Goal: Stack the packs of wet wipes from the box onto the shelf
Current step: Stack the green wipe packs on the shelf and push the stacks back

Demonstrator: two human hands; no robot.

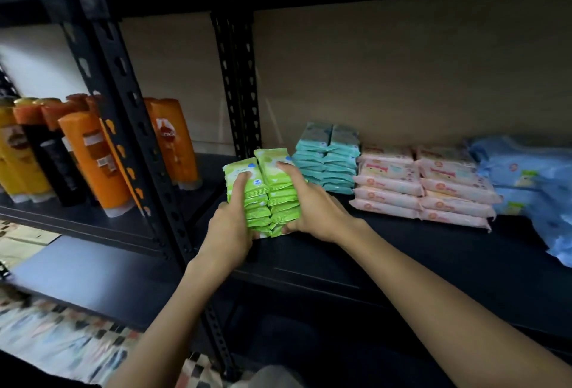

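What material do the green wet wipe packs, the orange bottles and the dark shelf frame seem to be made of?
The green wet wipe packs look like soft plastic film with a slight sheen: their edges crease and bulge under the left hand and right hand. The orange bottles seem glossy hard plastic, with highlights on smooth sides. The dark shelf frame looks like matt painted metal, with punched slots.

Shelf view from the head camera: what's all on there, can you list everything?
Green wet wipe packs: two side-by-side stacks, lime green, at the shelf's left end, gripped between both hands.
Teal wet wipe packs: two stacks, right of and behind the green.
Pink wet wipe packs: two stacks, further right.
Blue wet wipe packs: pile, count unclear, far right.
Orange and black plastic bottles: several, neighbouring bay at left.
Black metal shelf: one.
Left hand: on the green stacks' left side.
Right hand: on their right side.
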